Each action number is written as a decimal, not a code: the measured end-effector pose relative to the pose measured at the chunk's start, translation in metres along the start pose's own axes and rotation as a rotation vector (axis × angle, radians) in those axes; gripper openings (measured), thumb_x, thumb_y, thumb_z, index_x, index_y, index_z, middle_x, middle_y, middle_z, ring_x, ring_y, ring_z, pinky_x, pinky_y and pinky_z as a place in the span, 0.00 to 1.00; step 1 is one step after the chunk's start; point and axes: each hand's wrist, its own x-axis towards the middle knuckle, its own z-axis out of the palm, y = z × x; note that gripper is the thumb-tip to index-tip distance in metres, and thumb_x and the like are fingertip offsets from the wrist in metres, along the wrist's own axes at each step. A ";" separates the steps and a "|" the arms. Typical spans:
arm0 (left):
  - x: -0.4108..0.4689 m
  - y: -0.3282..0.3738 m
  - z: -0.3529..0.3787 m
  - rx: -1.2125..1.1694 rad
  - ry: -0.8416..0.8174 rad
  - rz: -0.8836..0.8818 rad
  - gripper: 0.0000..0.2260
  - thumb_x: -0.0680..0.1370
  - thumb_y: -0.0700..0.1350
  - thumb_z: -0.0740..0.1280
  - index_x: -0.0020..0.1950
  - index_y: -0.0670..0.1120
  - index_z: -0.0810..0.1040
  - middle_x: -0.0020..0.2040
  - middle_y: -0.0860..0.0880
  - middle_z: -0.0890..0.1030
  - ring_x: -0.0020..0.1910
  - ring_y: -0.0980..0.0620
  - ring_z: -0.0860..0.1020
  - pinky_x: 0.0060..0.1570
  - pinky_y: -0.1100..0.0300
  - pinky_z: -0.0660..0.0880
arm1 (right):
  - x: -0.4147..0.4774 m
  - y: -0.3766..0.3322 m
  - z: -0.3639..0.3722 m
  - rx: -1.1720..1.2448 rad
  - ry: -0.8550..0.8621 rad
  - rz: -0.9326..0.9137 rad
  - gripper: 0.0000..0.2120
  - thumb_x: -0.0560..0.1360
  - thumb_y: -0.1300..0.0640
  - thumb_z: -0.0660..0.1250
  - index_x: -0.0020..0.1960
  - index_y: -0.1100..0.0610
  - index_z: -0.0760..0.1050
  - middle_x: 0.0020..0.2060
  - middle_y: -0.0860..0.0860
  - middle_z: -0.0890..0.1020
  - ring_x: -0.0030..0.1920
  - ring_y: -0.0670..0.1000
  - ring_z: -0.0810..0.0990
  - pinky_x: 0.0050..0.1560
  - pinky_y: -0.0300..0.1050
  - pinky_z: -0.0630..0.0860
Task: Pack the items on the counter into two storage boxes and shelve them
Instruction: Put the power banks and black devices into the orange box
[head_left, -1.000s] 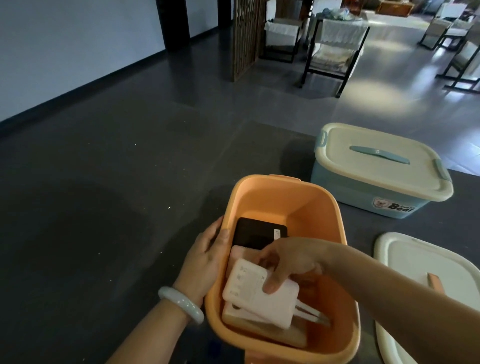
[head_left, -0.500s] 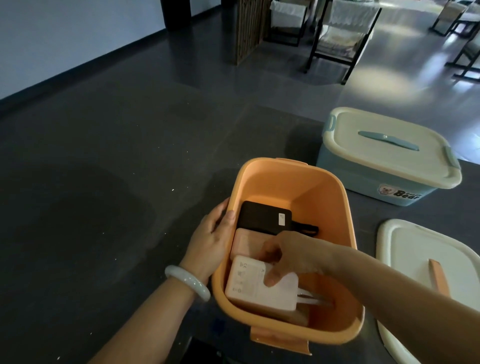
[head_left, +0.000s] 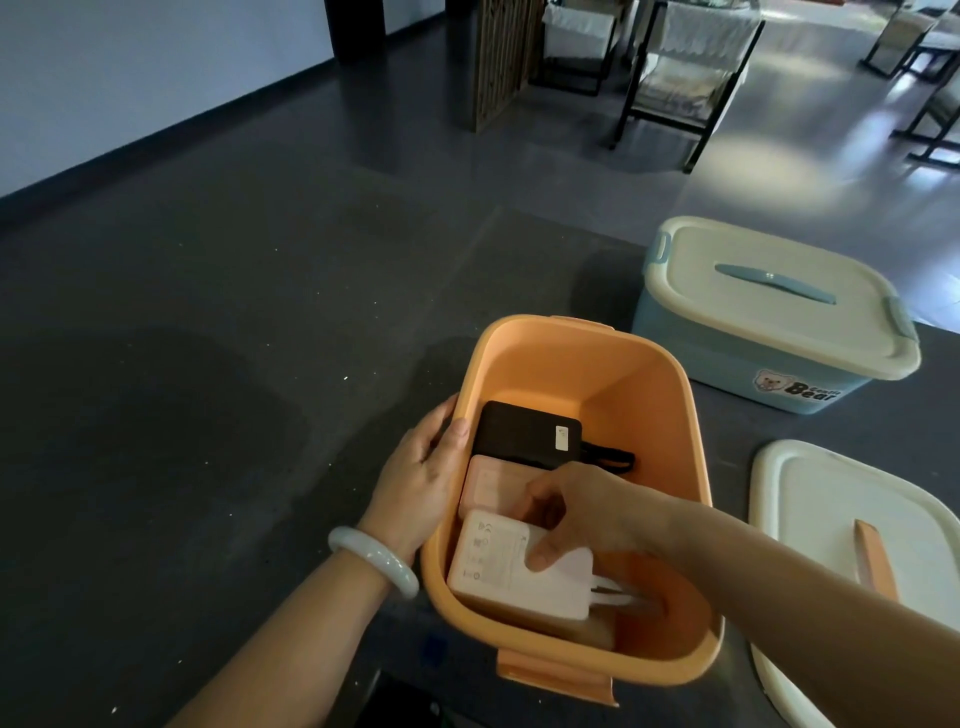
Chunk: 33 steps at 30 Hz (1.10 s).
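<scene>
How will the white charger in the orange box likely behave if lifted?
Probably stiff: the white charger looks like a flat hard slab in the right hand. Its cables would likely dangle. The left hand grips the orange box, so that should stay put.

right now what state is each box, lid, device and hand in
orange box: open, lid off
blue box: closed, lid on
loose lid: flat on the counter
black adapter: lying inside orange box
white charger: low in orange box, held
left hand: grips orange box rim
right hand: pinches white charger
</scene>
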 end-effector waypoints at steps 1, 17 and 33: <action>0.000 -0.001 0.000 0.002 0.003 -0.001 0.07 0.79 0.62 0.56 0.54 0.75 0.63 0.56 0.66 0.72 0.55 0.64 0.73 0.51 0.64 0.71 | 0.000 0.000 0.000 0.000 -0.001 -0.003 0.16 0.69 0.52 0.76 0.55 0.46 0.77 0.51 0.42 0.82 0.52 0.42 0.80 0.57 0.43 0.77; 0.001 -0.005 0.000 -0.004 0.033 -0.023 0.18 0.79 0.62 0.57 0.69 0.65 0.66 0.61 0.60 0.74 0.58 0.59 0.74 0.58 0.55 0.74 | -0.001 -0.006 -0.003 -0.017 0.089 -0.048 0.11 0.73 0.52 0.73 0.54 0.46 0.77 0.49 0.42 0.81 0.49 0.41 0.80 0.48 0.35 0.76; -0.099 -0.052 -0.074 0.585 0.595 -0.154 0.16 0.81 0.53 0.60 0.67 0.52 0.72 0.57 0.54 0.72 0.54 0.58 0.74 0.56 0.66 0.70 | 0.059 -0.146 0.005 -0.242 0.257 -0.593 0.15 0.73 0.51 0.72 0.59 0.47 0.77 0.52 0.44 0.77 0.50 0.41 0.76 0.55 0.37 0.74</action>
